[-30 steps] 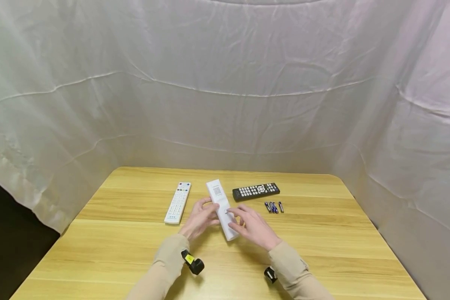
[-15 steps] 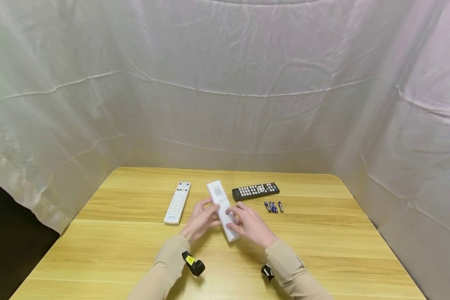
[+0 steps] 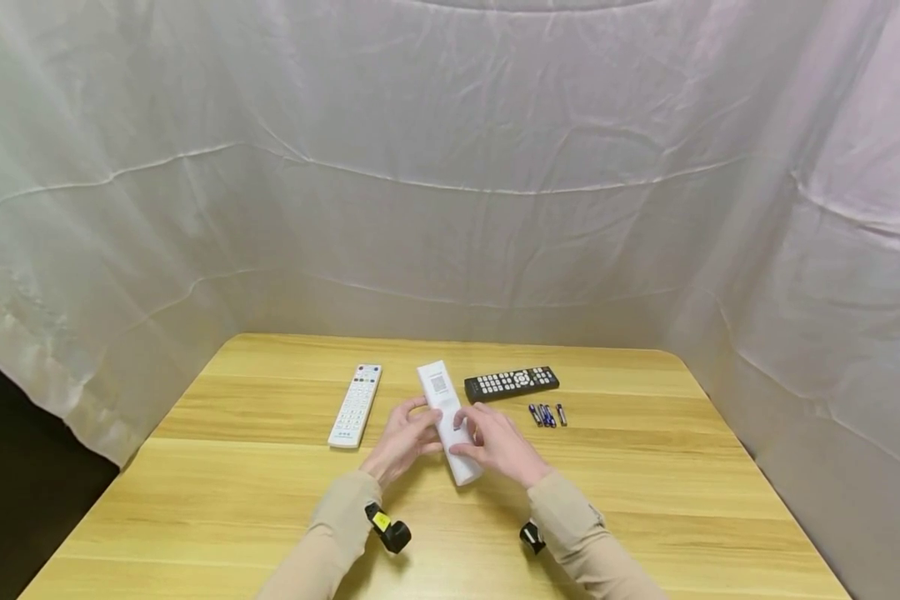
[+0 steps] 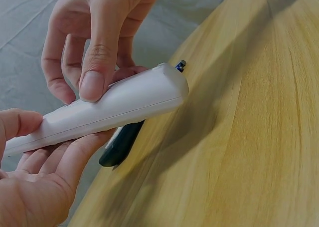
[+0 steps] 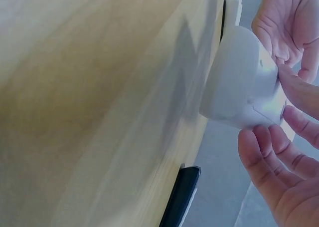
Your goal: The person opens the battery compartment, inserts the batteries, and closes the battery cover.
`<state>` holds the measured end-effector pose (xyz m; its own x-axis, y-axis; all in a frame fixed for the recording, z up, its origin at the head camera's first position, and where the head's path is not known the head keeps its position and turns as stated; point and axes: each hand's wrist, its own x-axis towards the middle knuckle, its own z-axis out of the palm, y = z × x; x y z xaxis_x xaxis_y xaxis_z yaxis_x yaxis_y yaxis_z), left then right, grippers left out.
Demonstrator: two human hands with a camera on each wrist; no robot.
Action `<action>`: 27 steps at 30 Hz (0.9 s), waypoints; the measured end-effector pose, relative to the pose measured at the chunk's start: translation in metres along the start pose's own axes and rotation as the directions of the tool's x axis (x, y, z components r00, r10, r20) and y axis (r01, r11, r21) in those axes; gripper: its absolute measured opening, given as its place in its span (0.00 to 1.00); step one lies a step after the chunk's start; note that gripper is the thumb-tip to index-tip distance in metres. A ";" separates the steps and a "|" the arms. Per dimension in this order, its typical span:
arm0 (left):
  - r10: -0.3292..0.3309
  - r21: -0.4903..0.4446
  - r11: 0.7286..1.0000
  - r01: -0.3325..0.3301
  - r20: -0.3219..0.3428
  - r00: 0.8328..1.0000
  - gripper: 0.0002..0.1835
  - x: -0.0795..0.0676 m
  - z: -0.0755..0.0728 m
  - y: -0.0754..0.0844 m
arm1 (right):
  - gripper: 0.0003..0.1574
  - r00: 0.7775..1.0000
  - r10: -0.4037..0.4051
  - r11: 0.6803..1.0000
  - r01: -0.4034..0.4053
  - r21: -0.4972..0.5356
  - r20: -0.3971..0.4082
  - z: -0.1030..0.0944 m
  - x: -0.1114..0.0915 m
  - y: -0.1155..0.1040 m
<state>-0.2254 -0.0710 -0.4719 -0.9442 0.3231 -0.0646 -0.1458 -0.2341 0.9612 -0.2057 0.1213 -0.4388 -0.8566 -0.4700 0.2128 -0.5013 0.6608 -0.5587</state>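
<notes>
A white remote control (image 3: 450, 454) is held tilted above the wooden table, its back with a printed label facing up. The left hand (image 3: 403, 437) grips it from the left, thumb on the back and fingers underneath, as the left wrist view shows. Bent over its lower half is the right hand (image 3: 501, 443). Its thumb (image 4: 94, 82) presses on the remote's back, and its other fingertips (image 5: 249, 142) touch near the edge in the right wrist view. A small dark mark shows on the back beside the right fingers; part of that area is hidden.
To the left lies a second white remote control (image 3: 356, 406), buttons up. A black remote control (image 3: 512, 382) lies behind the right hand, with several small blue batteries (image 3: 546, 415) in front of it. Pale curtains (image 3: 450, 233) surround the table (image 3: 645, 500).
The white remote control has shifted slightly right. The right hand has moved a little left and drawn its fingers closer together on the remote's back.
</notes>
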 end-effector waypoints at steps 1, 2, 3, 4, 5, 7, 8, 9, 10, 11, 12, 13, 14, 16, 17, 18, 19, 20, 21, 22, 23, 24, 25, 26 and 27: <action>0.000 0.003 1.000 0.000 0.003 1.000 0.27 0.000 0.000 0.000 | 0.19 1.000 0.003 1.000 -0.003 0.003 0.007 0.000 0.001 0.000; 0.000 0.007 1.000 0.000 0.005 1.000 0.27 0.000 0.000 0.000 | 0.18 1.000 0.010 1.000 -0.010 0.008 0.015 0.000 0.002 0.000; 0.000 0.010 1.000 0.000 0.006 1.000 0.27 0.000 0.000 0.000 | 0.18 1.000 0.016 1.000 -0.016 0.014 0.023 -0.001 0.003 0.001; -0.001 0.011 1.000 0.001 0.006 1.000 0.27 0.000 0.000 -0.001 | 0.18 0.999 0.019 1.000 -0.019 0.018 0.030 -0.001 0.004 0.001; 0.000 0.011 1.000 0.000 0.007 1.000 0.27 0.000 0.001 -0.001 | 0.18 0.999 0.020 1.000 -0.020 0.022 0.036 -0.001 0.005 0.001; 0.002 0.013 1.000 -0.002 0.005 1.000 0.27 0.000 0.001 0.000 | 0.17 0.999 0.015 0.999 -0.017 0.031 0.044 -0.002 0.007 0.002; 0.000 0.012 1.000 0.000 0.003 1.000 0.27 0.001 0.001 0.000 | 0.17 0.999 0.014 0.999 -0.016 0.031 0.048 -0.002 0.008 0.002; -0.001 0.010 1.000 0.001 0.000 1.000 0.27 0.001 0.002 0.000 | 0.17 0.999 0.014 0.999 -0.015 0.031 0.049 -0.002 0.009 0.002; -0.002 0.009 1.000 0.002 -0.002 1.000 0.27 0.001 0.002 0.000 | 0.17 0.999 0.011 0.999 -0.013 0.029 0.051 -0.002 0.009 0.003; -0.001 0.010 1.000 0.001 -0.003 1.000 0.27 0.001 0.002 0.000 | 0.17 0.999 0.007 1.000 -0.008 0.026 0.050 -0.002 0.010 0.003; -0.002 0.009 1.000 0.002 -0.004 1.000 0.27 0.001 0.002 0.000 | 0.17 0.999 0.006 1.000 -0.007 0.023 0.049 -0.002 0.010 0.004; -0.003 0.009 1.000 0.003 -0.006 1.000 0.27 0.002 0.003 0.000 | 0.17 0.999 0.004 1.000 -0.005 0.021 0.050 -0.002 0.011 0.004; -0.003 0.009 1.000 0.003 -0.006 1.000 0.27 0.002 0.003 0.000 | 0.17 0.999 0.005 1.000 -0.006 0.020 0.051 -0.002 0.011 0.005; -0.004 0.011 1.000 0.004 -0.006 1.000 0.27 0.002 0.003 0.000 | 0.17 0.999 0.001 1.000 -0.002 0.022 0.049 -0.002 0.011 0.006; -0.004 0.012 1.000 0.004 -0.003 1.000 0.27 0.002 0.003 0.000 | 0.18 0.999 -0.001 1.000 0.000 0.025 0.047 -0.002 0.011 0.007; -0.004 0.013 1.000 0.004 0.000 1.000 0.27 0.003 0.004 0.000 | 0.18 0.999 -0.002 1.000 0.001 0.029 0.045 -0.002 0.011 0.007; -0.003 0.015 1.000 0.003 0.004 1.000 0.27 0.002 0.004 0.001 | 0.18 0.999 -0.003 0.999 0.002 0.033 0.044 -0.002 0.011 0.008; -0.001 0.016 1.000 0.001 0.008 1.000 0.27 0.002 0.004 0.001 | 0.18 0.999 -0.007 0.999 0.005 0.037 0.042 -0.002 0.011 0.008; -0.002 0.017 1.000 0.002 0.010 1.000 0.27 0.002 0.004 0.001 | 0.18 0.999 -0.013 0.999 0.011 0.043 0.040 -0.002 0.011 0.009; -0.002 0.019 1.000 0.002 0.009 1.000 0.27 0.002 0.005 0.002 | 0.18 0.999 -0.018 0.999 0.017 0.048 0.038 -0.002 0.011 0.009; -0.002 0.020 1.000 0.002 0.008 1.000 0.27 0.002 0.005 0.002 | 0.18 0.999 -0.020 0.998 0.018 0.052 0.038 -0.002 0.011 0.010; -0.003 0.023 1.000 0.003 0.006 1.000 0.27 0.002 0.005 0.002 | 0.18 0.999 -0.024 0.998 0.022 0.054 0.037 -0.002 0.011 0.010; -0.003 0.025 1.000 0.003 0.003 1.000 0.27 0.002 0.005 0.002 | 0.18 0.999 -0.027 0.998 0.025 0.056 0.038 -0.002 0.011 0.011; -0.005 0.026 1.000 0.005 -0.001 1.000 0.27 0.002 0.005 0.002 | 0.18 0.999 -0.030 0.998 0.028 0.059 0.038 -0.002 0.011 0.011; -0.007 0.028 1.000 0.008 -0.005 1.000 0.27 0.002 0.006 0.002 | 0.18 0.999 -0.032 0.998 0.030 0.062 0.038 -0.001 0.011 0.011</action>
<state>-0.2262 -0.0655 -0.4685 -0.9445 0.3201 -0.0730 -0.1448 -0.2063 0.9677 -0.2211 0.1244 -0.4417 -0.8349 -0.5128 0.2000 -0.5181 0.6092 -0.6004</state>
